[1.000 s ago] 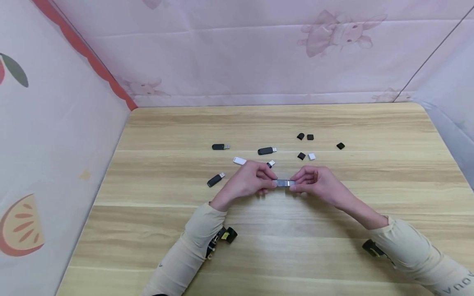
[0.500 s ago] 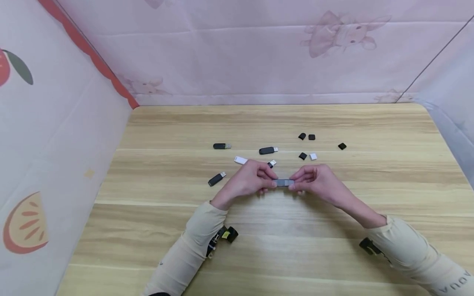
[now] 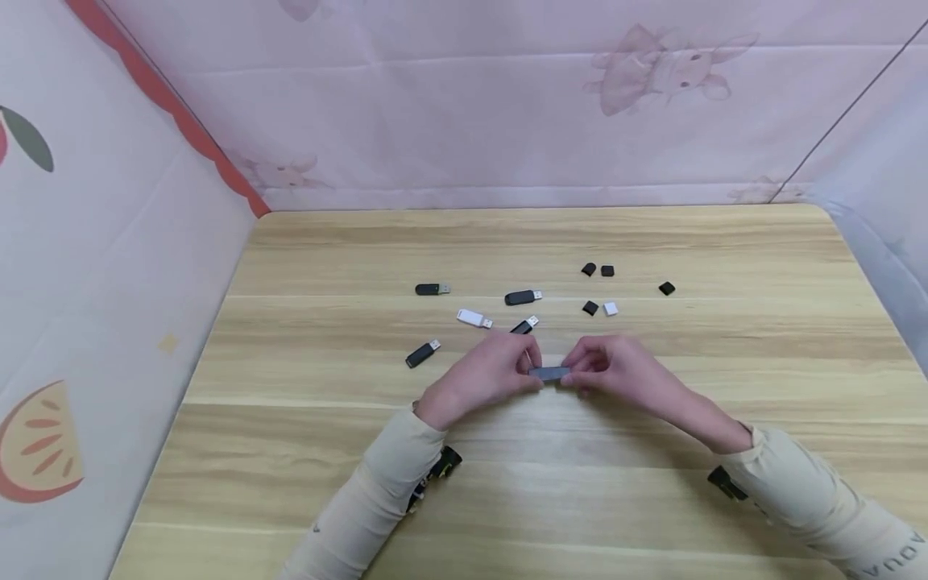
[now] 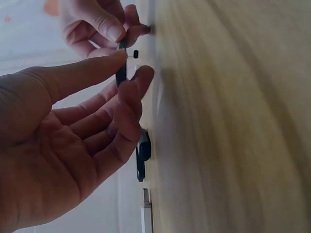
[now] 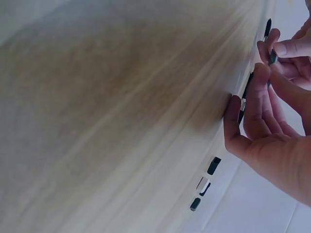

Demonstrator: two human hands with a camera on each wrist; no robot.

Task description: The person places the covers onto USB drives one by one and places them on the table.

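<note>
Between my two hands a dark grey USB flash drive point(image 3: 548, 374) is held level, just above the table. My left hand point(image 3: 487, 372) pinches its left end with thumb and fingers. At the other end, the thumb and fingers of my right hand point(image 3: 622, 366) pinch it too. No metal plug shows along its visible middle; both ends are covered by fingertips. The left wrist view shows the drive point(image 4: 121, 73) edge-on between the hands. In the right wrist view only a short part of it point(image 5: 272, 57) shows. A black flash drive point(image 3: 524, 326) lies just beyond my left hand.
Further flash drives lie plug-out on the wooden table point(image 3: 304, 451): a white one point(image 3: 473, 318) and black ones point(image 3: 519, 298), point(image 3: 428, 289), point(image 3: 421, 354). Several loose black caps point(image 3: 590, 308) and a white cap point(image 3: 611, 308) lie beyond my right hand. Fabric walls point(image 3: 464, 121) border the table.
One second ago a metal strip showed between the grey drive's body and its right part; half a second ago that gap was gone. Both hands have since moved slightly nearer with the drive.
</note>
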